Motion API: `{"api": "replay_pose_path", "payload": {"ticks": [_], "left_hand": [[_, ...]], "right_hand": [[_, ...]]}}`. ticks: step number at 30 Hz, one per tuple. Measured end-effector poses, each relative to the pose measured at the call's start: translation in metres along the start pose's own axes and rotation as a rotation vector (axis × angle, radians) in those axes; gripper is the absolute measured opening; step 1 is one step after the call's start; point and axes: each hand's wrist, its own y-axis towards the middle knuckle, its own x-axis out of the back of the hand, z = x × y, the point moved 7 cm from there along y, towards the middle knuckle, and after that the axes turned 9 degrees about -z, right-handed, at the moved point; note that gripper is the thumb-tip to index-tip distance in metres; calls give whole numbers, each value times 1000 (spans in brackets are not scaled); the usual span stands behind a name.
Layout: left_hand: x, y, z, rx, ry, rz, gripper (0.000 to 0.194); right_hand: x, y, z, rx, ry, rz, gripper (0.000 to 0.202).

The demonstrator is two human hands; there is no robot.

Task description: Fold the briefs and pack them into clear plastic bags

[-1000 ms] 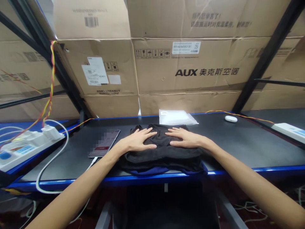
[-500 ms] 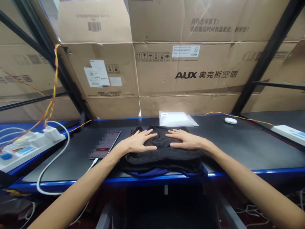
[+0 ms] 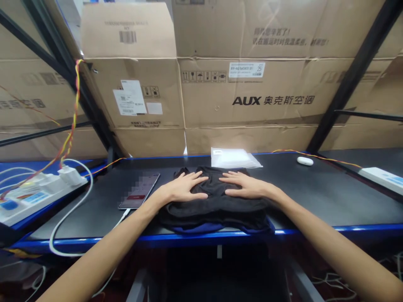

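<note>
Black cloth near plastic packet, contents unclear

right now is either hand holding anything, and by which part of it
Nothing is gripped: the left hand and right hand both rest open, palm down, on top of the folded black fabric.

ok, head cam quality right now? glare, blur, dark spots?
Head view, tabletop: the pale packet is bright, with little surface detail; the black cloth loses fold detail in its darkest parts; the phone screen is partly pixelated. Head view, backdrop: small print on the cardboard is soft, AUX lettering legible. Head view, bottom: under the table it's mostly dark.
</note>
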Motion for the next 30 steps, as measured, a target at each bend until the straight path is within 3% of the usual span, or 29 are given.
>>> {"api": "replay_pose_path", "payload": {"ticks": [30], "left_hand": [[0, 1, 0, -1, 1, -8, 81]], "right_hand": [[1, 0, 0, -20, 48, -13, 77]]}}
